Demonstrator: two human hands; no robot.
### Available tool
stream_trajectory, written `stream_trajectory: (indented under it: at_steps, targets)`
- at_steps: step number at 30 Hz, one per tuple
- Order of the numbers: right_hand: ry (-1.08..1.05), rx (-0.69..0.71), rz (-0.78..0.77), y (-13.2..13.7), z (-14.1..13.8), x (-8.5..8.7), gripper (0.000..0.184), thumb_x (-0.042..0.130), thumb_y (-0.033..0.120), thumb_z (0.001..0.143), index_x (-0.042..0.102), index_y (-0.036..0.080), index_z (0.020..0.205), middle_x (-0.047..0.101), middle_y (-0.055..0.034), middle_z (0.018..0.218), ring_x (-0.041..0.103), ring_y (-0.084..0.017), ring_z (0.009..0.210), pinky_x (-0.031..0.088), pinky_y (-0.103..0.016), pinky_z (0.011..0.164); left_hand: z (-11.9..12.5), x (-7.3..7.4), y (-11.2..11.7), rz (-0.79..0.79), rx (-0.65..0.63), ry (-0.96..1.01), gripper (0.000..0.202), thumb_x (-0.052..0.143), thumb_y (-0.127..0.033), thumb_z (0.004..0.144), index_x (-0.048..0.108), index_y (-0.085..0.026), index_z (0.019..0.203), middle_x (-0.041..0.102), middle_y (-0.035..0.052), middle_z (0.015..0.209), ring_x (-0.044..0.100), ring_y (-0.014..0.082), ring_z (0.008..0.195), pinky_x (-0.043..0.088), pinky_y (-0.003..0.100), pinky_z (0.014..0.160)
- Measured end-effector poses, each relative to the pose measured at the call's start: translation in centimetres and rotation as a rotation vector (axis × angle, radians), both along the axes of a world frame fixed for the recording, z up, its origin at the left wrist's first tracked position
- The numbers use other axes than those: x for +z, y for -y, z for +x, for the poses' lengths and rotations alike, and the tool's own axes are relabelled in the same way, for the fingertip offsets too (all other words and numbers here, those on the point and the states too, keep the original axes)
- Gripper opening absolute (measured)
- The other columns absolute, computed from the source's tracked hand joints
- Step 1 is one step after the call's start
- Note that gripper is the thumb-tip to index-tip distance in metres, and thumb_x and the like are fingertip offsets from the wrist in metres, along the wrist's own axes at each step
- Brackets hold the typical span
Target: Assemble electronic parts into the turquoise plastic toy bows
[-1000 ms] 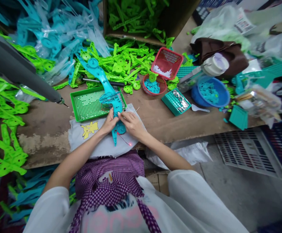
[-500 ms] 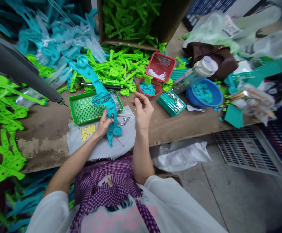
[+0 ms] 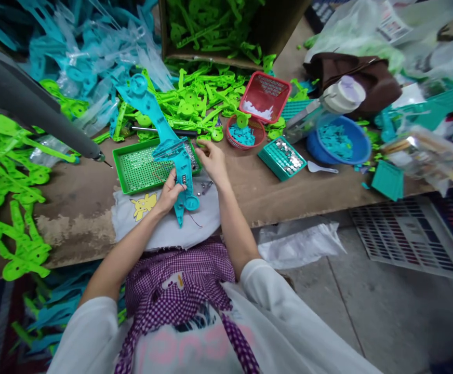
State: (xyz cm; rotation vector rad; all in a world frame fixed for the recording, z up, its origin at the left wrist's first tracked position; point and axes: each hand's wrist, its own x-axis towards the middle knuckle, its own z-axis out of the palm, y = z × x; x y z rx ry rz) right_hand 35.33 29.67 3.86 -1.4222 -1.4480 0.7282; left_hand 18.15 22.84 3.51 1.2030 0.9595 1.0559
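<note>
My left hand [image 3: 171, 193] grips the lower part of a long blue plastic shell [image 3: 164, 127]. The shell has round discs near its ends and a small metal coil in a slot. It is held slanting over the grey cloth [image 3: 164, 228] and the green perforated basket [image 3: 122, 174]. My right hand [image 3: 213, 161] is at the basket's right end, beside small silvery metal pieces [image 3: 189, 155]. Its fingers are bent together; whatever lies between them is too small or hidden. Small round metal pieces lie on the cloth below this hand, and a thin wire trails near the shell's lower end.
A grey powered driver [image 3: 55, 117] hangs at the left. Green plastic parts [image 3: 20, 228] pile up at left and back. To the right stand red baskets [image 3: 277, 85], a teal tray of button cells [image 3: 283, 158], a jug [image 3: 339, 96] and a blue bowl [image 3: 361, 143].
My right hand has moved left and forward to the green basket's right end. The thin metal rod seen at its fingers earlier no longer shows. My left hand still holds the blue shell.
</note>
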Motion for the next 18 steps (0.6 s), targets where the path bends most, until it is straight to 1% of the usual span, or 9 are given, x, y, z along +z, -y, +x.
stream_trajectory:
  at_steps: [2,3,5,9,11,12,14,16,18]
  targets:
    - [-0.031,-0.019,0.055,-0.2,0.5,1.3,0.039,0.059,0.053,0.086,0.072,0.019,0.099,0.075,-0.0069,0.095,0.069,-0.02,0.09,0.055,-0.039,0.087,0.1,0.1,0.0,0.005,0.004,0.0,0.055,0.063,-0.031,0.067,0.055,-0.021,0.121,0.066,0.0047,0.113,0.06,0.0191,0.092,0.051,0.03,0.081]
    - [-0.065,-0.035,0.096,-0.1,0.7,2.1,0.038,0.058,0.053,0.087,0.072,0.02,0.097,0.074,-0.0059,0.094,0.068,-0.019,0.088,0.055,-0.038,0.087,0.1,0.2,0.0,-0.001,0.006,0.0,0.054,0.065,-0.032,0.067,0.055,-0.021,0.12,0.067,0.0046,0.11,0.06,0.0189,0.089,0.051,0.03,0.079]
    - [-0.152,-0.053,0.175,0.5,0.6,4.0,0.037,0.057,0.053,0.088,0.071,0.021,0.1,0.074,-0.004,0.095,0.068,-0.018,0.089,0.056,-0.037,0.086,0.2,0.3,0.3,-0.027,0.006,-0.001,0.053,0.07,-0.036,0.068,0.056,-0.02,0.116,0.067,0.0041,0.1,0.061,0.0185,0.083,0.052,0.03,0.074]
    - [-0.297,0.009,0.246,3.7,-1.6,7.8,0.035,0.055,0.053,0.091,0.069,0.026,0.108,0.071,-0.0013,0.098,0.068,-0.014,0.085,0.058,-0.033,0.081,0.6,0.7,2.4,-0.049,0.055,-0.042,0.046,0.077,-0.043,0.07,0.058,-0.02,0.106,0.066,0.0029,0.088,0.062,0.0175,0.076,0.052,0.03,0.068]
    - [-0.344,0.069,0.232,5.9,-3.1,9.0,0.033,0.055,0.051,0.091,0.069,0.027,0.109,0.07,-0.0003,0.095,0.068,-0.012,0.08,0.059,-0.031,0.077,0.7,0.6,4.1,-0.037,0.116,-0.083,0.039,0.077,-0.043,0.072,0.057,-0.02,0.097,0.065,0.0025,0.086,0.061,0.0169,0.075,0.052,0.028,0.066]
    - [-0.365,0.101,0.221,7.0,-3.7,9.2,0.031,0.056,0.049,0.091,0.069,0.028,0.109,0.07,0.0002,0.093,0.068,-0.012,0.077,0.059,-0.03,0.075,0.8,0.5,5.0,-0.039,0.144,-0.1,0.037,0.076,-0.043,0.074,0.057,-0.02,0.095,0.064,0.0022,0.085,0.061,0.0165,0.074,0.051,0.027,0.065]
    - [-0.403,0.168,0.191,8.9,-4.4,9.0,0.026,0.059,0.045,0.091,0.07,0.028,0.106,0.069,0.0012,0.089,0.067,-0.01,0.072,0.059,-0.028,0.072,0.9,0.0,6.7,-0.052,0.218,-0.127,0.035,0.075,-0.043,0.077,0.055,-0.02,0.096,0.062,0.0018,0.085,0.059,0.0155,0.073,0.05,0.026,0.062]
    - [-0.432,0.203,0.131,10.3,-4.5,8.0,0.021,0.062,0.04,0.089,0.071,0.027,0.101,0.07,0.0016,0.087,0.066,-0.009,0.069,0.058,-0.027,0.069,1.0,-0.5,7.8,-0.055,0.308,-0.185,0.036,0.074,-0.043,0.077,0.056,-0.02,0.098,0.06,0.0024,0.089,0.058,0.0152,0.075,0.05,0.026,0.063]
    - [-0.451,0.163,0.043,11.5,-4.1,6.7,0.018,0.063,0.038,0.087,0.071,0.026,0.099,0.07,0.0014,0.085,0.066,-0.01,0.067,0.057,-0.027,0.068,0.8,-1.0,8.4,-0.041,0.359,-0.244,0.037,0.075,-0.043,0.076,0.058,-0.02,0.1,0.058,0.0046,0.098,0.059,0.0164,0.083,0.052,0.027,0.069]
